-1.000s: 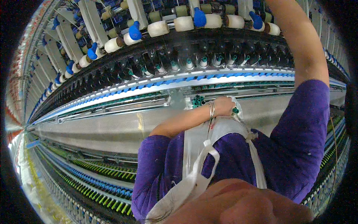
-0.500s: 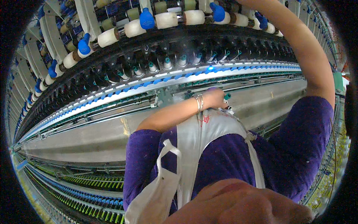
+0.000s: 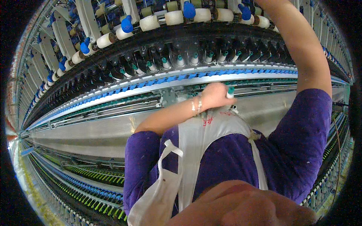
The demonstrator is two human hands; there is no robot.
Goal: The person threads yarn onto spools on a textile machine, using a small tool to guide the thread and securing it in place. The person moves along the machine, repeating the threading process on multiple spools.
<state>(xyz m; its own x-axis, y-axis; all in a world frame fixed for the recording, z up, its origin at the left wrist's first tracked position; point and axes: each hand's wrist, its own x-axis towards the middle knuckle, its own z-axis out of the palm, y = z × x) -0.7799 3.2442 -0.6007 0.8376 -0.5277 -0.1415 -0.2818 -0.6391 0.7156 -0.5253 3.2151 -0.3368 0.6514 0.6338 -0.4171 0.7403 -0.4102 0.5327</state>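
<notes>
My left hand [image 3: 215, 95] is closed round a small bobbin [image 3: 230, 94] of white yarn with a green tip. It is held just above the top of my white apron [image 3: 222, 122], in front of the spinning frame. A small pale ring-shaped end [image 3: 234, 108] shows at the apron's upper edge, below that hand; what it belongs to is hidden. My right forearm [image 3: 298, 37] reaches up past the row of white rollers, and its hand lies beyond the upper edge of the picture.
A row of green-tipped bobbins [image 3: 180, 61] stands along the frame behind a blue-and-white rail [image 3: 169, 78]. Above are white rollers [image 3: 149, 23] and blue knobs [image 3: 127, 24]. A grey metal panel [image 3: 86, 141] runs below. Another machine with lime-green pegs [image 3: 94, 201] is at lower left.
My left hand has lifted slightly away from the apron, and more of the bobbin's white body shows. The view has shifted, so the rollers and bobbins sit differently. My right arm still reaches up.
</notes>
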